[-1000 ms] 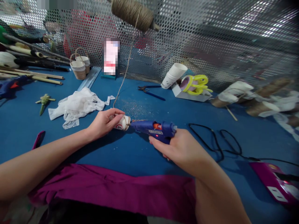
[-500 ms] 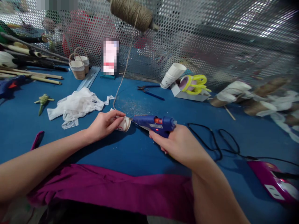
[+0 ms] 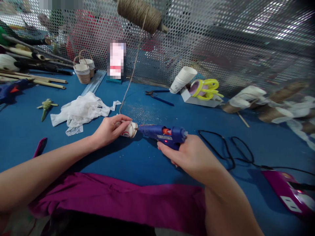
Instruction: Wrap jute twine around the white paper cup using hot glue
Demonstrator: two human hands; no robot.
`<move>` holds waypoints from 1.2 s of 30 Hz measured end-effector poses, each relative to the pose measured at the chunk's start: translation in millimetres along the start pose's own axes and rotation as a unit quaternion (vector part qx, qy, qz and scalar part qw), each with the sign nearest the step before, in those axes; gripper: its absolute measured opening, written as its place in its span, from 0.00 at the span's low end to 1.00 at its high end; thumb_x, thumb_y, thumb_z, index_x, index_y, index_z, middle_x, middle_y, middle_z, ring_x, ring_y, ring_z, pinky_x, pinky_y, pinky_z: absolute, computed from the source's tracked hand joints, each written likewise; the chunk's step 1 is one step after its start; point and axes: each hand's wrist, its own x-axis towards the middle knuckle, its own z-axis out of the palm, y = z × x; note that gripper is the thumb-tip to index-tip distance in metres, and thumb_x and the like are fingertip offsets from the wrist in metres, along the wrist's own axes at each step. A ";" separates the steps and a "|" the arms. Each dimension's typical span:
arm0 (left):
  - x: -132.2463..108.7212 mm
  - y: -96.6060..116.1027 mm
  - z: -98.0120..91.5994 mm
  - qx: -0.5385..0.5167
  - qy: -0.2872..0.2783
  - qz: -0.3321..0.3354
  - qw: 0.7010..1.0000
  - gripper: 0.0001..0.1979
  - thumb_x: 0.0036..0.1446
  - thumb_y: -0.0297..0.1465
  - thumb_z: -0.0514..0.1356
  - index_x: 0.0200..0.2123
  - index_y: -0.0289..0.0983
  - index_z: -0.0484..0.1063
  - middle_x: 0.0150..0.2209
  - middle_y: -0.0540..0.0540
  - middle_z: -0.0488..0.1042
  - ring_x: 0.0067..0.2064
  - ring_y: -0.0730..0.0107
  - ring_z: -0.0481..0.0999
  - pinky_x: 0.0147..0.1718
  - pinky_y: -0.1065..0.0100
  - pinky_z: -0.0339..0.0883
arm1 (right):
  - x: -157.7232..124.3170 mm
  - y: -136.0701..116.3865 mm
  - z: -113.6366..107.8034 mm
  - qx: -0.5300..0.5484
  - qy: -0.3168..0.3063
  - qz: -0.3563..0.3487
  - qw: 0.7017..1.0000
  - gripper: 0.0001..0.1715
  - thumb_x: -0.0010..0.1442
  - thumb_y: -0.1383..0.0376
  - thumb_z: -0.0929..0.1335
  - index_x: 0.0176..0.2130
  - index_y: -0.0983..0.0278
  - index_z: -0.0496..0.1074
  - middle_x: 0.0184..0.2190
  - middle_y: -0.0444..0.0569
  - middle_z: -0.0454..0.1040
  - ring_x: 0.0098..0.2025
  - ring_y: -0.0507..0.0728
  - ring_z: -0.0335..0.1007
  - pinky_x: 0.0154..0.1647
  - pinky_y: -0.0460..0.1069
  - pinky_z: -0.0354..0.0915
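Midway across the blue table [image 3: 137, 173], I've got the L hand [image 3: 112, 130] pinching a small white cup [image 3: 131, 130] b/w thumb & fingers, on its side, twine [image 3: 135, 64] round the end facing the gun [image 3: 158, 132]; prob. pinned so the string won't slip. The R hand [image 3: 188, 151] is wrapped round the gun's handle, nozzle at that end; touching or just off, can't tell, nor whether the trigger's squeezed. Spool [image 3: 139, 14] sits high by the mesh [image 3: 192, 42], presumably so line pays out w/o tangling. Black cord [image 3: 233, 159] lies in loose loops, likely for free reach.

Materials: cup looks like printed paper; twine's brown, rough, fibrous; gun's hard blue plastic w/ an orange bit on top. Nr the L hand, the white cloth [image 3: 83, 110] is crumpled, sheer; mesh is metal, punched w/ round holes.
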 end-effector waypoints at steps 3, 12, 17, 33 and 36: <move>0.3 0.1 0.1 -0.003 0.000 -0.008 1.000 0.15 0.57 0.34 0.52 0.40 0.30 0.73 0.28 0.44 0.77 0.26 0.75 0.73 0.22 0.76 0.64 | -0.8 -1.6 -0.6 0.003 -0.008 -0.016 1.000 0.09 0.50 0.63 0.66 0.20 0.61 0.65 0.11 0.41 0.64 0.16 0.51 0.60 0.17 0.47 0.57; 0.5 -0.1 0.7 -0.009 0.000 -0.003 1.000 0.16 0.57 0.34 0.52 0.40 0.30 0.73 0.29 0.43 0.78 0.26 0.74 0.74 0.23 0.76 0.66 | 0.1 -3.1 -2.9 -0.008 -0.027 0.017 0.999 0.10 0.51 0.63 0.66 0.20 0.61 0.65 0.10 0.40 0.63 0.15 0.51 0.61 0.17 0.46 0.58; -1.1 1.2 0.2 0.001 -0.002 0.025 1.000 0.14 0.57 0.33 0.52 0.39 0.30 0.72 0.28 0.44 0.78 0.25 0.75 0.74 0.22 0.77 0.65 | 3.7 -3.1 -2.7 -0.019 -0.022 0.058 0.998 0.13 0.52 0.62 0.66 0.18 0.62 0.64 0.09 0.41 0.64 0.13 0.51 0.61 0.16 0.46 0.58; -3.7 6.2 -0.7 0.007 -0.015 0.053 0.998 0.12 0.58 0.31 0.53 0.39 0.31 0.71 0.28 0.46 0.79 0.23 0.78 0.74 0.22 0.79 0.66 | 10.6 -1.0 1.7 0.024 -0.019 0.035 0.999 0.18 0.52 0.60 0.66 0.16 0.63 0.62 0.09 0.42 0.65 0.13 0.50 0.62 0.13 0.44 0.58; -3.9 6.2 -0.9 0.013 -0.015 0.046 0.999 0.12 0.58 0.31 0.53 0.39 0.31 0.72 0.27 0.46 0.78 0.22 0.78 0.73 0.21 0.79 0.65 | 11.5 -1.4 3.3 0.042 -0.023 0.052 0.998 0.18 0.52 0.59 0.67 0.17 0.63 0.62 0.09 0.42 0.64 0.13 0.50 0.62 0.15 0.44 0.59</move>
